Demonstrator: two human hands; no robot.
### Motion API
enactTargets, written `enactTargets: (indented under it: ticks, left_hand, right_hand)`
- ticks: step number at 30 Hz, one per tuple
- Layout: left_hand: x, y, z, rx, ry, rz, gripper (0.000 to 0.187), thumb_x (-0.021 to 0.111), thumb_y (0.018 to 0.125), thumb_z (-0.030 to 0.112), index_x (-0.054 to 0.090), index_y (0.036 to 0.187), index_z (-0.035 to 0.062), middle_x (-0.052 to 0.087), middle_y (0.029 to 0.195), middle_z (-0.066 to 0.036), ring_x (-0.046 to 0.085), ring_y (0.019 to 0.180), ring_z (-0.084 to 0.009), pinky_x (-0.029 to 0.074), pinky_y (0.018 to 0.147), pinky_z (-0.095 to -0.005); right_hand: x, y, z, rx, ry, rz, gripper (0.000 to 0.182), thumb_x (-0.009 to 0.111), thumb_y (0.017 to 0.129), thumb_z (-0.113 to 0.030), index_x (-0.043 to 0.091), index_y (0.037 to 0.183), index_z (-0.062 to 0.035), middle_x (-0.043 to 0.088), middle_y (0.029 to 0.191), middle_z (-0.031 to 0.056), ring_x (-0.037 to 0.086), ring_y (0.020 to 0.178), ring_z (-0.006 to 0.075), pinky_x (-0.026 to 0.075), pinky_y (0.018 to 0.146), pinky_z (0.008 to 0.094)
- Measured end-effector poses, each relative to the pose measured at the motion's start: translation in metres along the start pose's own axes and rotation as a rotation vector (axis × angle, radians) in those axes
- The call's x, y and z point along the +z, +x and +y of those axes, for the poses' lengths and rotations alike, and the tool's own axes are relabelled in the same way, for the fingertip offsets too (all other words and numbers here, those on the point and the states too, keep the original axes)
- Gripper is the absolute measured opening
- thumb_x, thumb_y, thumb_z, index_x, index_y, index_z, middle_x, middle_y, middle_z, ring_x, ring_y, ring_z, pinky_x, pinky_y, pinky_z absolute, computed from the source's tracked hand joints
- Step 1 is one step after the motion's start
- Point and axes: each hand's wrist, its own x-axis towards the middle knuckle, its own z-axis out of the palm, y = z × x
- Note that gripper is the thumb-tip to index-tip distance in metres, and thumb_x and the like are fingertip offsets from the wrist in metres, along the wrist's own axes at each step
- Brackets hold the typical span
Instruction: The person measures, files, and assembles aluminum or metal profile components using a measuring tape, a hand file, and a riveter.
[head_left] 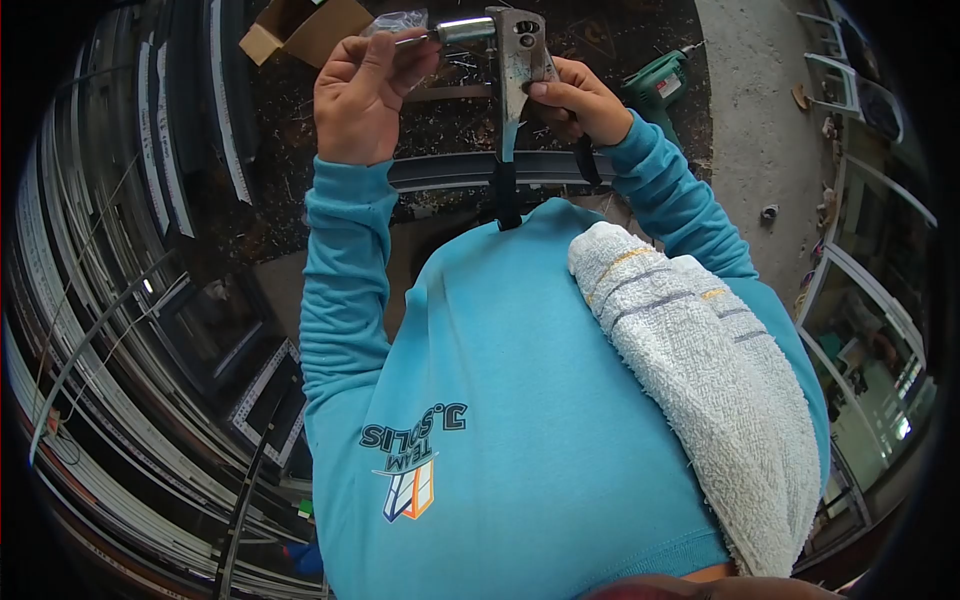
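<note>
In the head view, my right hand point(583, 100) is wrapped around a hand riveter point(515, 75), a metal tool with black grips pointing down toward my chest. Its silver nose barrel point(467, 29) points left. My left hand point(365, 95) is at the barrel's tip, thumb and fingers closed on a thin metal pin that looks like a rivet point(411, 41). Whether the pin is inside the nose cannot be made out. Behind my left fingers lies a clear plastic bag point(400, 20).
A green power drill point(660, 85) lies on the dark work surface at right. An open cardboard box point(305, 30) stands at upper left. Long metal profiles point(110, 400) fill the left side, and window frames point(870, 300) lean at right. A white towel point(700, 370) hangs over my shoulder.
</note>
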Motion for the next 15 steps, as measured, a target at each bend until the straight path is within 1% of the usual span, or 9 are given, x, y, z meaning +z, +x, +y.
enactTargets:
  ticks: [3, 6, 7, 9, 10, 11, 12, 14, 15]
  left_hand:
    - [-0.004, -0.009, 0.001, 0.024, 0.069, 0.015, 0.016, 0.055, 0.099, 0.016, 0.061, 0.099, 0.0015, 0.067, 0.112, -0.020, 0.067, 0.100, -0.0267, 0.056, 0.092, -0.0388]
    - [-0.001, -0.031, -0.002, -0.001, 0.080, 0.139, 0.015, 0.055, 0.098, 0.015, 0.062, 0.098, 0.0019, 0.067, 0.109, -0.016, 0.067, 0.099, -0.0250, 0.056, 0.092, -0.0386]
    - [-0.008, -0.044, -0.009, -0.084, -0.047, 0.166, 0.015, 0.055, 0.098, 0.015, 0.063, 0.096, 0.0029, 0.068, 0.108, -0.013, 0.065, 0.100, -0.0227, 0.056, 0.093, -0.0376]
    - [-0.007, -0.077, -0.024, -0.277, -0.437, 0.212, 0.016, 0.055, 0.098, 0.017, 0.064, 0.095, 0.0042, 0.067, 0.109, -0.011, 0.064, 0.104, -0.0214, 0.056, 0.093, -0.0367]
    - [-0.004, -0.094, -0.031, -0.321, -0.584, 0.258, 0.017, 0.057, 0.097, 0.020, 0.064, 0.096, 0.0044, 0.067, 0.110, -0.011, 0.064, 0.102, -0.0207, 0.056, 0.092, -0.0351]
    - [-0.003, -0.109, -0.037, -0.364, -0.734, 0.297, 0.018, 0.058, 0.097, 0.022, 0.063, 0.097, 0.0046, 0.067, 0.110, -0.011, 0.065, 0.100, -0.0199, 0.057, 0.092, -0.0335]
    - [-0.005, -0.121, -0.045, -0.345, -0.843, 0.334, 0.021, 0.057, 0.097, 0.025, 0.063, 0.098, 0.0050, 0.067, 0.106, -0.010, 0.065, 0.096, -0.0185, 0.057, 0.090, -0.0337]
    - [-0.029, -0.139, -0.050, -0.315, -0.771, 0.361, 0.024, 0.058, 0.096, 0.028, 0.062, 0.099, 0.0047, 0.067, 0.102, -0.009, 0.065, 0.093, -0.0182, 0.058, 0.087, -0.0332]
    - [-0.041, -0.148, -0.050, -0.297, -0.736, 0.376, 0.026, 0.059, 0.096, 0.030, 0.062, 0.099, 0.0045, 0.067, 0.099, -0.009, 0.065, 0.091, -0.0180, 0.058, 0.086, -0.0329]
  right_hand:
    - [0.002, 0.000, -0.001, 0.029, 0.001, -0.024, 0.026, 0.062, 0.093, -0.026, 0.061, 0.111, -0.0065, 0.052, 0.063, -0.0038, 0.050, 0.051, 0.0051, 0.045, 0.047, 0.0215]
    - [0.027, -0.004, -0.009, -0.223, -0.344, -0.070, 0.034, 0.064, 0.091, -0.019, 0.059, 0.121, -0.0028, 0.066, 0.077, 0.0040, 0.063, 0.064, 0.0155, 0.056, 0.065, 0.0296]
    - [0.030, -0.011, -0.018, -0.189, -0.513, -0.067, 0.045, 0.067, 0.086, -0.010, 0.055, 0.128, 0.0006, 0.070, 0.094, 0.0126, 0.067, 0.081, 0.0212, 0.055, 0.082, 0.0343]
    - [0.054, -0.023, -0.068, 0.075, -0.943, -0.168, 0.049, 0.068, 0.082, -0.008, 0.054, 0.128, 0.0021, 0.069, 0.097, 0.0155, 0.066, 0.085, 0.0178, 0.054, 0.084, 0.0329]
    - [0.064, -0.023, -0.069, 0.166, -0.863, -0.190, 0.043, 0.069, 0.081, -0.008, 0.058, 0.121, 0.0017, 0.068, 0.091, 0.0149, 0.064, 0.083, 0.0148, 0.053, 0.081, 0.0316]
    - [0.067, -0.021, -0.051, 0.127, -0.666, -0.246, 0.032, 0.069, 0.081, -0.011, 0.061, 0.110, 0.0007, 0.066, 0.083, 0.0126, 0.061, 0.075, 0.0154, 0.051, 0.072, 0.0318]
    - [0.073, -0.016, -0.038, 0.105, -0.674, -0.255, 0.029, 0.069, 0.082, -0.011, 0.061, 0.106, 0.0004, 0.065, 0.081, 0.0118, 0.059, 0.072, 0.0153, 0.050, 0.069, 0.0322]
    - [0.094, -0.004, -0.016, 0.108, -0.686, -0.247, 0.024, 0.070, 0.083, -0.013, 0.060, 0.101, 0.0000, 0.063, 0.079, 0.0114, 0.058, 0.069, 0.0159, 0.048, 0.067, 0.0333]
    - [0.105, 0.004, -0.002, 0.076, -0.694, -0.246, 0.027, 0.069, 0.084, -0.017, 0.060, 0.104, -0.0006, 0.064, 0.079, 0.0120, 0.059, 0.070, 0.0164, 0.049, 0.066, 0.0335]
